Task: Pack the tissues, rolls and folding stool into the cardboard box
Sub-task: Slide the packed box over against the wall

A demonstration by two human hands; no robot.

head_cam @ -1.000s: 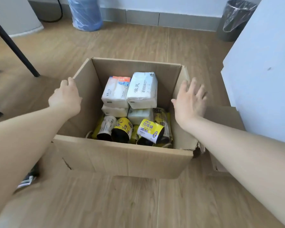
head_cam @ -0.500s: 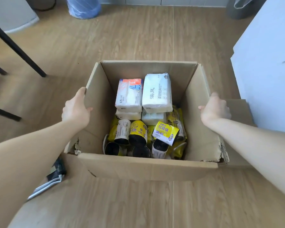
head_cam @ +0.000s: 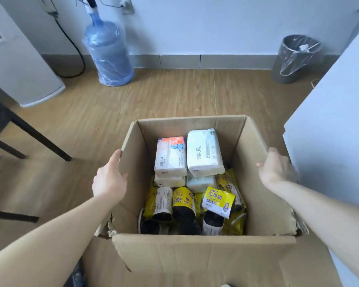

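An open cardboard box (head_cam: 203, 249) fills the middle of the view. Inside, white tissue packs (head_cam: 204, 152) are stacked at the far side. Several yellow and black rolls (head_cam: 183, 200) lie nearer me, one with a yellow label (head_cam: 218, 200) on top. My left hand (head_cam: 110, 179) grips the box's left wall, thumb over its top edge. My right hand (head_cam: 276, 168) grips the right wall from outside. The folding stool does not show.
A blue water bottle (head_cam: 108, 52) stands by the far wall, and a lined waste bin (head_cam: 294, 59) sits at the back right. Black table legs (head_cam: 29, 133) cross the left. A white panel (head_cam: 336, 146) stands close on the right. Wooden floor lies beyond.
My hands went from hovering at the flaps to gripping the box's two side walls. The view has tilted up, so the far wall, bottle and bin now show.
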